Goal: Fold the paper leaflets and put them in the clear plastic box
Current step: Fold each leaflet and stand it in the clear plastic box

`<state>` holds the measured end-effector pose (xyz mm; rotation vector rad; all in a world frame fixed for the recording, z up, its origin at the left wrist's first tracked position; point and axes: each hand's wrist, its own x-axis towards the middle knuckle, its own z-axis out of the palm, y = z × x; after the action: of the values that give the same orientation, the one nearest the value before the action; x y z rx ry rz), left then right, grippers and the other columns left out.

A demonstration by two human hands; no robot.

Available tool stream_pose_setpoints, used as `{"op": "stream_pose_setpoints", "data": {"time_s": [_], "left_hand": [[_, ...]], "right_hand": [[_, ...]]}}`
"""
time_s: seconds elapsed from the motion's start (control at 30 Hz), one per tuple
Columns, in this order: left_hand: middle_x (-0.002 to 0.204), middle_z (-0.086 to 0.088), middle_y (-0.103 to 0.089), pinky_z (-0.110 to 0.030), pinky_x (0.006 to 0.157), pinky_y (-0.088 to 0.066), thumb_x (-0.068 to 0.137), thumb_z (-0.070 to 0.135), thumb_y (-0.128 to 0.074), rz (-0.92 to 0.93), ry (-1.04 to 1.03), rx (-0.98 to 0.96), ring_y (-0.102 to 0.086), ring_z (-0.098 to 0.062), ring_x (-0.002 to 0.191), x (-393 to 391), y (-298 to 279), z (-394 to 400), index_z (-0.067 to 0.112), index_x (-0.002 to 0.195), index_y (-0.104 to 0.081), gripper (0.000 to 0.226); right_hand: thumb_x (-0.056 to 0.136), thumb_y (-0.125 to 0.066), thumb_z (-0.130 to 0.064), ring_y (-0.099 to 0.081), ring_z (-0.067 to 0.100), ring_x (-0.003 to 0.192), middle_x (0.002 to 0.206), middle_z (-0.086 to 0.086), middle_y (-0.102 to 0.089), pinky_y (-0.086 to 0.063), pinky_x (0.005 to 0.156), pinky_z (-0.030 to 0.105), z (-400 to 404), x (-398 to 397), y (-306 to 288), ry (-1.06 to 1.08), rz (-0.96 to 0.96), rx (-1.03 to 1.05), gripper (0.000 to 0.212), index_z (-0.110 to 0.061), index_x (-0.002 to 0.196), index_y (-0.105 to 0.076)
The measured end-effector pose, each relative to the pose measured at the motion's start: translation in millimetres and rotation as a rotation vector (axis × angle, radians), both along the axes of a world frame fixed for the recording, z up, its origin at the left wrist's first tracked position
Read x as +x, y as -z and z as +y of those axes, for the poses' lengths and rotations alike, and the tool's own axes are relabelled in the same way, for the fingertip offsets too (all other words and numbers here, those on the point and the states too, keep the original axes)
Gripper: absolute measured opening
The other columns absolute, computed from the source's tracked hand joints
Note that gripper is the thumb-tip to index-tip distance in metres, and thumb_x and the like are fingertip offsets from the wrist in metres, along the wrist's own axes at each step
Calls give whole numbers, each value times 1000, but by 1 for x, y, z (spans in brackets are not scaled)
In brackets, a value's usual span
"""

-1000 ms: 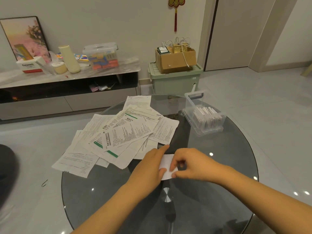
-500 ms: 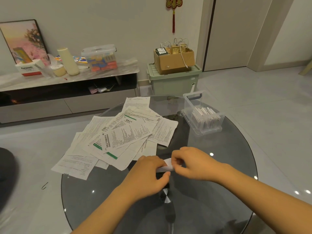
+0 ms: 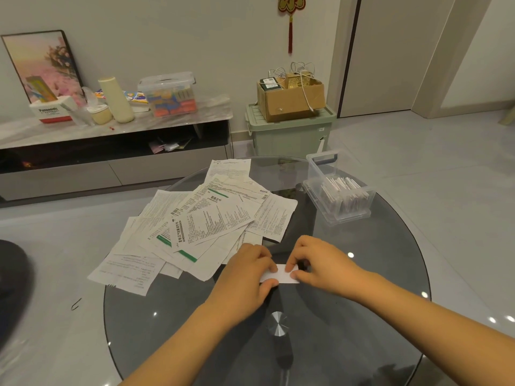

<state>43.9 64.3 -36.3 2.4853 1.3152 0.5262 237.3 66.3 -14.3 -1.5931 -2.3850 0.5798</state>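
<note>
White folded leaflet (image 3: 279, 276) lies on the glass bench (image 3: 362, 274), pinched by left hand (image 3: 245, 277) and right hand (image 3: 320, 264), whose grip could slip, springing the crease open before reaching the far-right clear plastic box (image 3: 338, 190).

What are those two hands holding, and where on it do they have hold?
A small folded leaflet: the left hand pinches its left end, the right hand pinches its right end, low over the glass table.

two hands (image 3: 245, 277) (image 3: 320, 266), one folded leaflet (image 3: 280, 275), one clear plastic box (image 3: 338, 190), one round glass table (image 3: 362, 316), one pile of unfolded leaflets (image 3: 200, 224)
</note>
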Motion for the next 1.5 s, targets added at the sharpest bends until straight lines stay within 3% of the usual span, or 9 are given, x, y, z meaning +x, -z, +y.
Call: {"op": "stream_pose_setpoints", "data": {"time_s": [0.07,0.2,0.4,0.6,0.73,1.0,1.3,1.4,1.5], "left_hand": [[115,9,-55,-22,90,-35,89,35,-59,28,23,-13,-44,-11,108,-1,-1,1,20,117,-60,31],[117,9,-56,-25,91,-34,91,38,-52,130,50,38,-48,-13,106,-2,-3,4,22,122,-58,35],[102,5,-65,-30,82,-40,89,47,-29,161,61,91,-55,-18,94,2,-4,3,21,111,-65,50],[95,11,-64,-27,77,-44,92,29,-54,-43,-32,-19,-56,-9,89,4,-9,3,26,100,-70,17],[94,11,-69,-23,77,-45,91,28,-57,-140,-162,-133,-58,-6,89,10,-23,6,30,97,-72,16],[88,13,-70,-12,70,-40,88,31,-63,-224,-177,-201,-58,-3,82,34,-62,40,30,88,-73,11],[79,6,-69,-16,64,-45,87,24,-65,-407,-97,-228,-64,-11,76,82,-81,87,25,85,-71,6],[87,7,-68,-17,72,-49,87,25,-65,-455,-95,-199,-63,-9,80,99,-83,102,23,95,-68,8],[102,4,-63,-17,79,-46,90,27,-61,-427,-81,-135,-57,-7,87,116,-82,116,19,114,-62,26]], "right_hand": [[84,-65,-37,-41,6,100,108,-11,-47,-43,85,26,0,0,-1,-35,-57,37,24,-26,104,-69],[83,-62,-48,-43,10,103,109,-9,-56,-39,83,24,-2,-1,-3,-96,-155,63,38,-26,114,-63],[90,-50,-37,-52,18,92,93,-2,-65,-37,75,27,-8,-5,-6,-144,-202,242,26,-21,102,-67],[89,-46,-32,-51,14,82,84,-3,-65,-44,71,30,-9,-4,-14,-46,-128,274,23,-21,92,-65],[89,-51,-35,-50,10,88,90,-8,-64,-45,75,28,-6,-1,-23,8,-33,265,20,-24,95,-67],[89,-58,-33,-48,7,87,88,-8,-63,-47,77,28,15,20,-49,147,64,251,17,-22,92,-70],[88,-61,-26,-50,3,64,73,-12,-58,-39,60,17,39,60,-69,397,159,209,8,-23,85,-67],[86,-64,-23,-55,7,68,75,-6,-63,-44,63,20,47,73,-74,526,234,257,6,-20,85,-70],[86,-65,-19,-56,9,67,75,-2,-65,-40,58,12,56,85,-75,665,322,340,7,-16,85,-72]]}}
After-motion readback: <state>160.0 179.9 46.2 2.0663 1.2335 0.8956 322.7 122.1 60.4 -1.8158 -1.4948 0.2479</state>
